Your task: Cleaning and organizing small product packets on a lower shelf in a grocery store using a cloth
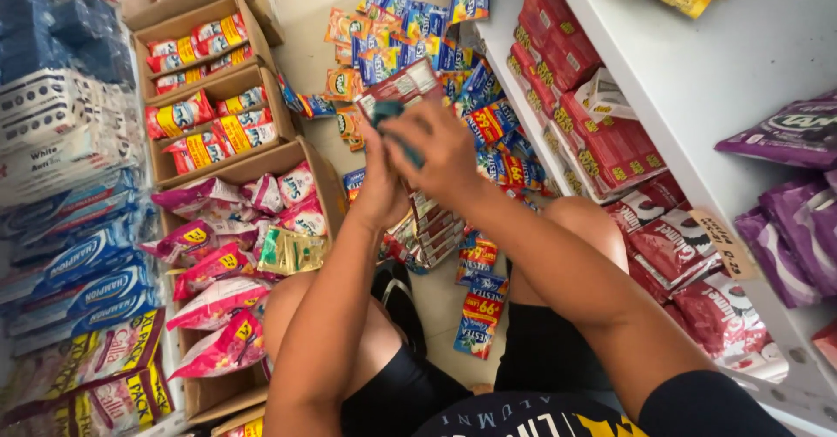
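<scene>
Two hands meet just above the middle of the picture. The right hand (445,149) has its fingers curled tight around a small teal cloth (394,123), which pokes out between the fingers. The left hand (381,184) sits close beside it, touching it, with its fingers bent and pressed against a flat red packet (403,84). The red packet sticks up above both hands. I cannot tell whether the right hand grips the packet too.

Under the hands, a stack of the same red packets (429,228) leans on the floor between the person's knees. Small blue and yellow candy bags (478,302) lie on the floor just below that stack. More blue and orange bags (392,36) are spread across the floor at the top middle of the picture.

On the left side, open cardboard boxes (261,162) stand in a row. The nearest one is full of pink snack bags (218,302). The boxes at the upper left hold red and yellow packs (196,45).

On the right side, a white shelf (715,71) runs from the top down to the lower right corner. Purple bags (789,132) lie on it at the far right. Red boxes (575,106) are stacked under it.
</scene>
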